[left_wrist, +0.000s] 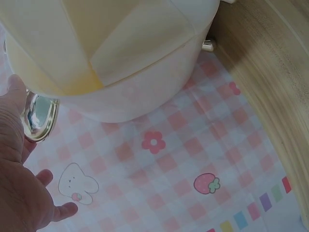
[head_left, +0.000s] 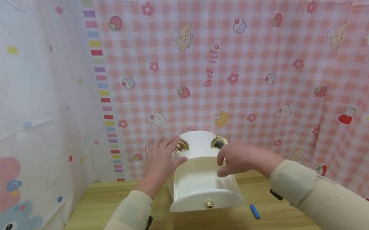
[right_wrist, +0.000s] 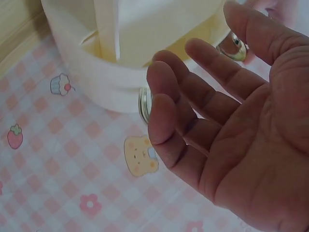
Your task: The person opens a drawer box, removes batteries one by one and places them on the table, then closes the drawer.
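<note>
A white box (head_left: 198, 143) with a rounded top stands on the wooden table, its open tray-like drawer (head_left: 206, 199) extending toward me with a gold knob (head_left: 209, 205) on the front. Two shiny gold-rimmed fittings sit on the box's far part, a left fitting (head_left: 183, 146) and a right fitting (head_left: 219, 141). My left hand (head_left: 160, 162), fingers spread, is at the left fitting; whether it touches is unclear. My right hand (head_left: 240, 158) hovers at the box's right side. Its fingers bend loosely and hold nothing in the right wrist view, where the palm (right_wrist: 251, 140) shows.
A small blue stick-shaped object (head_left: 255, 211) lies on the table (head_left: 143, 229) right of the drawer's front. Behind the box hangs a pink checked cloth (head_left: 220, 69). A white patterned cloth (head_left: 30, 109) hangs on the left.
</note>
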A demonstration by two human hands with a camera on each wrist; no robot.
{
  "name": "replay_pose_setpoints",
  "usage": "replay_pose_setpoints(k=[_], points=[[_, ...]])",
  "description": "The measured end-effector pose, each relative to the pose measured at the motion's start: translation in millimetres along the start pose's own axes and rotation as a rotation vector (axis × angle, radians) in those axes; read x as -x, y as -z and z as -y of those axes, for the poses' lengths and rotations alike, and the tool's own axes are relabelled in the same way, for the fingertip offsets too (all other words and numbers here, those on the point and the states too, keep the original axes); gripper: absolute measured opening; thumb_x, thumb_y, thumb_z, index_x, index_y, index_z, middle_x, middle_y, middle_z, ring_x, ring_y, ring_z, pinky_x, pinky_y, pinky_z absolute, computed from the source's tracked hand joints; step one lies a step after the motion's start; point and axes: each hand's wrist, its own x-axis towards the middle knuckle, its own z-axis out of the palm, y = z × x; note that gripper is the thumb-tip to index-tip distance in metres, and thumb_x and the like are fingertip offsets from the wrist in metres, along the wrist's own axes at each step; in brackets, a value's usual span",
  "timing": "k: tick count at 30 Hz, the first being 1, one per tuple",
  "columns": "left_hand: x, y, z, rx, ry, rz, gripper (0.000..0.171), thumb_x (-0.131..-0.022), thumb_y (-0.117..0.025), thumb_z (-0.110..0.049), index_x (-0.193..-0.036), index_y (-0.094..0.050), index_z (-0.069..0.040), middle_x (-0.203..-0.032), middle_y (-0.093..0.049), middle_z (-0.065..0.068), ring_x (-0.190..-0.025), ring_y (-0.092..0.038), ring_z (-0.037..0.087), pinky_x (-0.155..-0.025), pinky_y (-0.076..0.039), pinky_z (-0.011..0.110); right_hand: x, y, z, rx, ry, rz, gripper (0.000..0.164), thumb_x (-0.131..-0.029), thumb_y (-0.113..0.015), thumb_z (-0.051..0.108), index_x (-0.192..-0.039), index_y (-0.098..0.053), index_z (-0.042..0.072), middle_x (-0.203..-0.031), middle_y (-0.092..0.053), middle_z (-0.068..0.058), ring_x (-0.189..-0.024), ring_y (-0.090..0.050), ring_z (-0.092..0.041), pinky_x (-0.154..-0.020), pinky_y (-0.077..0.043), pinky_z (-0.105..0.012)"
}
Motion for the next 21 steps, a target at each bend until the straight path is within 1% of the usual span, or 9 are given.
replay_pose_setpoints(k=[4, 5, 7, 9, 10, 12, 14, 18, 21], points=[[-0.6, -0.1, 0.4, -0.012, -0.002, -0.002, 0.076, -0.094, -0.075, -0.058, -0.158, -0.054, -0.022, -0.158, -0.059, 0.004, -0.149, -0.047, 0.041, -0.125, -0.027, 0.073, -5, -6, 5, 0.059, 0.012, 0.034, 0.031, -0.092, -0.081, 0.043, -0.106, -0.082, 0.016, -0.113, -0.078, 0.000, -0.100, -0.069, -0.017, -0.092, -0.060, -0.042], [-0.6, -0.4, 0.5, -0.014, -0.003, 0.000, 0.076, -0.094, -0.074, -0.058, -0.158, -0.054, -0.022, -0.158, -0.059, 0.004, -0.149, -0.046, 0.041, -0.125, -0.027, 0.073, -6, -8, 6, 0.070, 0.020, 0.042, 0.029, -0.091, -0.081, 0.044, -0.103, -0.082, 0.017, -0.110, -0.078, 0.002, -0.097, -0.068, -0.016, -0.090, -0.060, -0.040], [-0.5, -1.2, 1.1, -0.011, -0.004, 0.002, 0.076, -0.094, -0.075, -0.058, -0.158, -0.054, -0.021, -0.158, -0.059, 0.004, -0.149, -0.046, 0.041, -0.125, -0.026, 0.074, -9, -12, 7, 0.068, 0.029, 0.061, 0.025, -0.091, -0.081, 0.043, -0.094, -0.081, 0.018, -0.096, -0.076, 0.007, -0.086, -0.064, -0.012, -0.079, -0.057, -0.034], [-0.4, -1.9, 1.6, -0.004, -0.002, 0.009, 0.076, -0.094, -0.074, -0.058, -0.158, -0.054, -0.021, -0.159, -0.059, 0.004, -0.150, -0.046, 0.042, -0.126, -0.025, 0.074, -12, -17, 8, 0.041, 0.036, 0.086, 0.028, -0.092, -0.081, 0.040, -0.077, -0.074, 0.017, -0.076, -0.065, 0.010, -0.069, -0.054, -0.008, -0.064, -0.048, -0.027], [-0.4, -2.1, 1.7, -0.002, -0.002, 0.011, 0.076, -0.094, -0.074, -0.058, -0.158, -0.054, -0.021, -0.159, -0.058, 0.004, -0.150, -0.045, 0.043, -0.126, -0.025, 0.074, -14, -19, 9, 0.023, 0.035, 0.093, 0.031, -0.092, -0.081, 0.039, -0.072, -0.070, 0.017, -0.069, -0.060, 0.011, -0.065, -0.049, -0.007, -0.060, -0.043, -0.025], [-0.6, -2.8, 1.8, 0.004, 0.002, 0.016, 0.076, -0.095, -0.074, -0.058, -0.158, -0.053, -0.022, -0.160, -0.058, 0.004, -0.151, -0.045, 0.043, -0.127, -0.023, 0.074, -16, -23, 10, -0.022, 0.019, 0.113, 0.040, -0.092, -0.080, 0.035, -0.062, -0.061, 0.017, -0.059, -0.048, 0.011, -0.057, -0.040, -0.006, -0.054, -0.033, -0.023], [-0.7, -3.1, 1.7, 0.004, 0.004, 0.017, 0.076, -0.095, -0.073, -0.058, -0.159, -0.053, -0.022, -0.160, -0.057, 0.005, -0.151, -0.044, 0.043, -0.127, -0.023, 0.074, -18, -26, 11, -0.058, -0.008, 0.131, 0.047, -0.093, -0.079, 0.034, -0.057, -0.055, 0.016, -0.054, -0.044, 0.009, -0.053, -0.038, -0.006, -0.051, -0.030, -0.022], [-0.2, -2.8, 1.5, 0.012, 0.005, 0.011, 0.077, -0.094, -0.075, -0.057, -0.158, -0.053, -0.020, -0.160, -0.057, 0.005, -0.152, -0.044, 0.043, -0.127, -0.023, 0.074, -21, -31, 12, -0.045, -0.073, 0.174, 0.054, -0.094, -0.078, 0.039, -0.052, -0.052, 0.016, -0.050, -0.053, 0.005, -0.050, -0.044, -0.008, -0.050, -0.032, -0.023], [0.1, -1.9, 1.4, 0.023, 0.007, 0.010, 0.077, -0.094, -0.075, -0.057, -0.158, -0.054, -0.020, -0.160, -0.057, 0.005, -0.152, -0.044, 0.043, -0.127, -0.023, 0.074, -24, -35, 13, -0.004, -0.091, 0.204, 0.062, -0.094, -0.077, 0.044, -0.048, -0.046, 0.016, -0.049, -0.061, 0.001, -0.050, -0.047, -0.009, -0.050, -0.030, -0.024]])
